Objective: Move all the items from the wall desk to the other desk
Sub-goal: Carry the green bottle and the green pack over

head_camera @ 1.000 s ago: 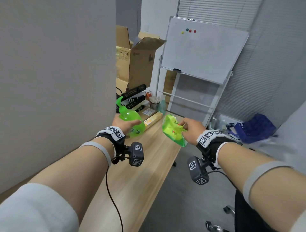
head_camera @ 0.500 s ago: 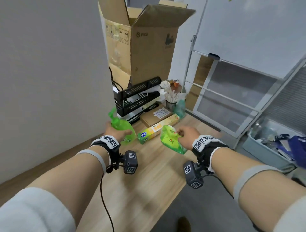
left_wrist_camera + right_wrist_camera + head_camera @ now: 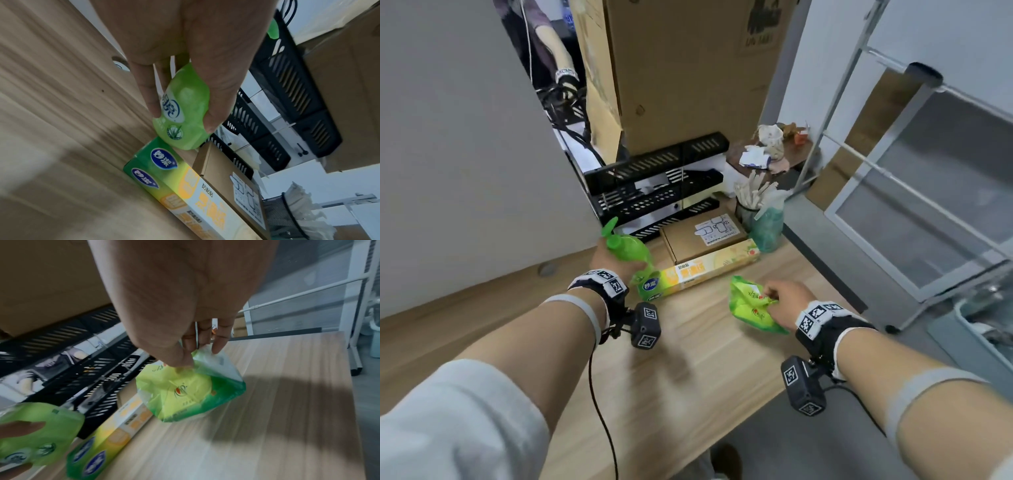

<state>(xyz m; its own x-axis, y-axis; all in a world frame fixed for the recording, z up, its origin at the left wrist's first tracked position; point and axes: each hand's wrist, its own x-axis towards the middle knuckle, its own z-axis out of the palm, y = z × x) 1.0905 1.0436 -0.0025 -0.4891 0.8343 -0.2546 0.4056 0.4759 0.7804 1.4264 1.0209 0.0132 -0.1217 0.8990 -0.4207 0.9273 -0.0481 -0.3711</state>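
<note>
My left hand [image 3: 604, 262] grips a translucent green bottle [image 3: 627, 251] with a green pump top, held just above the wooden desk [image 3: 688, 370]; in the left wrist view its fingers [image 3: 218, 104] wrap the bottle [image 3: 183, 113]. My right hand [image 3: 786, 301] pinches the top of a green and yellow plastic pouch [image 3: 751, 306], whose bottom touches or nearly touches the desk; the right wrist view shows the pouch [image 3: 185, 391] hanging from the fingers [image 3: 183, 360]. A long green and yellow wrap box [image 3: 698, 270] lies between the two hands.
Behind the wrap box lie a flat brown carton [image 3: 702, 236], a black slotted rack [image 3: 654, 185], a mesh cup of sticks [image 3: 751, 202] and a teal bottle [image 3: 767, 229]. A big cardboard box [image 3: 688, 68] stands above the rack. A whiteboard stand [image 3: 893, 171] is right of the desk.
Both hands have come down and forward toward the desk with the bottle and pouch. The view has tilted down and moved closer to the rack and boxes.
</note>
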